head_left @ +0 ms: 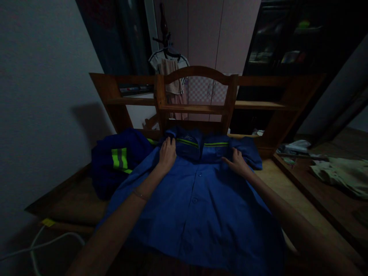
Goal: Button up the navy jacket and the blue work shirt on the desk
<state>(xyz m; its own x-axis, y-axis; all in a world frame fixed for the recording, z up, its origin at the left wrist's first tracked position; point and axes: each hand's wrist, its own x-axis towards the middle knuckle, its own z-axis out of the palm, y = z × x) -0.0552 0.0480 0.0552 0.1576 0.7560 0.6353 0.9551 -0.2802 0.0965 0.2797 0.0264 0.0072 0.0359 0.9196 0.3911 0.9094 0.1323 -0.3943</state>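
Observation:
A blue work shirt (184, 184) with yellow-green stripes across its upper part lies front up, its hem hanging toward me. Buttons run down its middle, and its upper part is bunched near the rear board. My left hand (167, 155) is closed on the cloth at the upper left, beside the striped chest. At the upper right, my right hand (238, 164) rests on the shirt with its thumb spread away from the fingers. The fingertips of both hands are partly hidden in the dim light.
A dark blue garment (103, 161) with a reflective patch is heaped at the left by the wall. Behind the shirt rises a wooden shelf frame (195, 109). A white cable (57, 238) lies lower left. Pale cloth (345, 174) lies at the right.

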